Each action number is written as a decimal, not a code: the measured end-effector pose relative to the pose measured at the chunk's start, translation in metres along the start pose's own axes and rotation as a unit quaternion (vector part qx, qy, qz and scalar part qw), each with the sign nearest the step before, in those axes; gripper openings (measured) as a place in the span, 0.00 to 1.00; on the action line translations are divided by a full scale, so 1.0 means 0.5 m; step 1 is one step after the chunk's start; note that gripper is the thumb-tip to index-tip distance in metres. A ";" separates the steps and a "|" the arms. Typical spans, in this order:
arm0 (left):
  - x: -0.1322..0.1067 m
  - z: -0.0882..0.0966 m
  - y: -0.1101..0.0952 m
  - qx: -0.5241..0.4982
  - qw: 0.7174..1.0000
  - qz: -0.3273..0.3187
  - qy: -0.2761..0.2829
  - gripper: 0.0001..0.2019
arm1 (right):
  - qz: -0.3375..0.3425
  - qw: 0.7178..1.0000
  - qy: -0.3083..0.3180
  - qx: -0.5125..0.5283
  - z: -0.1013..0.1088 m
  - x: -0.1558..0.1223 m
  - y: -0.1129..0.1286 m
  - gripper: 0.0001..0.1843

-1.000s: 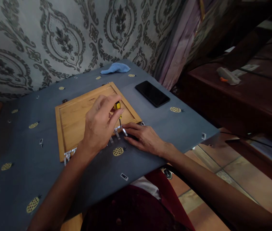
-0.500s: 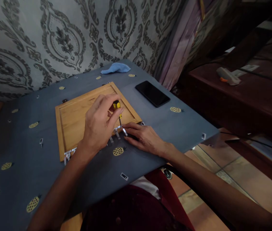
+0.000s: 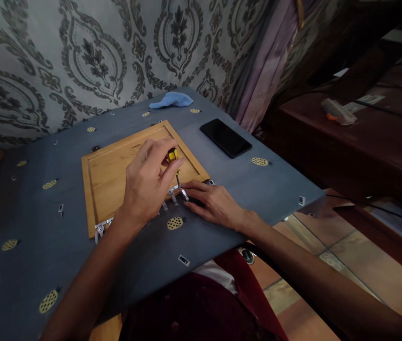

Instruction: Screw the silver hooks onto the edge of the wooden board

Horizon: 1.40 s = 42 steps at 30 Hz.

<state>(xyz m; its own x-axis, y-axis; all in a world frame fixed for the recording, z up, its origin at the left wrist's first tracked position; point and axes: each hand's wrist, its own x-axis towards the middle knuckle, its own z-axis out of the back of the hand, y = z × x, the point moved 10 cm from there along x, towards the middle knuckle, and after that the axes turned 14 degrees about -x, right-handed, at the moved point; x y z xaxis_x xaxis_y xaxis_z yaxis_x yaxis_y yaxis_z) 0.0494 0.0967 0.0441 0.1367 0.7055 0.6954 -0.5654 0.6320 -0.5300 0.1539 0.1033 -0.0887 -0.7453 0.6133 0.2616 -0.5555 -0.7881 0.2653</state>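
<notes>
A wooden cabinet door panel (image 3: 115, 175) lies flat on a table under a blue-grey cloth (image 3: 26, 222). My left hand (image 3: 147, 184) is closed round a yellow-and-black screwdriver (image 3: 174, 157), held upright with its tip down at a metal hinge (image 3: 176, 193) on the panel's near edge. My right hand (image 3: 215, 201) lies on the cloth beside that hinge, its fingertips pressed on the metal. A second hinge (image 3: 100, 229) sits at the panel's near left corner.
A black phone (image 3: 226, 138) lies on the cloth to the right of the panel, and a blue rag (image 3: 171, 100) sits at the far edge by the patterned wall. Dark wooden furniture (image 3: 346, 142) stands to the right, tiled floor below.
My left hand's fingers have shifted slightly on the screwdriver handle. The right hand and the panel have stayed in place.
</notes>
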 end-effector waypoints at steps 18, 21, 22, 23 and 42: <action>-0.001 0.000 0.001 0.007 1.000 0.001 0.009 0.06 | 0.000 1.000 0.001 0.001 0.001 0.000 -0.001 0.20; -0.001 -0.003 0.010 -0.026 0.999 0.019 0.019 0.10 | 0.002 1.000 0.006 0.008 0.001 0.000 0.000 0.20; -0.001 -0.004 0.012 -0.037 0.999 0.022 0.022 0.11 | 0.002 1.000 0.007 0.010 0.002 -0.001 0.000 0.20; -0.001 -0.005 0.013 -0.046 0.998 0.025 0.027 0.11 | 0.002 1.000 0.008 0.011 0.001 0.000 0.000 0.20; -0.001 0.002 0.023 -0.034 0.998 0.039 0.029 0.09 | -0.003 1.000 0.000 0.008 -0.002 -0.001 -0.003 0.21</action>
<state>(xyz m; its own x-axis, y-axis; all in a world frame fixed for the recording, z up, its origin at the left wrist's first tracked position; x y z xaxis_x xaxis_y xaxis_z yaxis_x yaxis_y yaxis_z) 0.0420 0.1033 0.0382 0.1421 0.7698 0.6223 -0.5195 0.5931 -0.6151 0.1548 0.1042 -0.0901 -0.7422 0.6179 0.2594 -0.5535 -0.7835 0.2825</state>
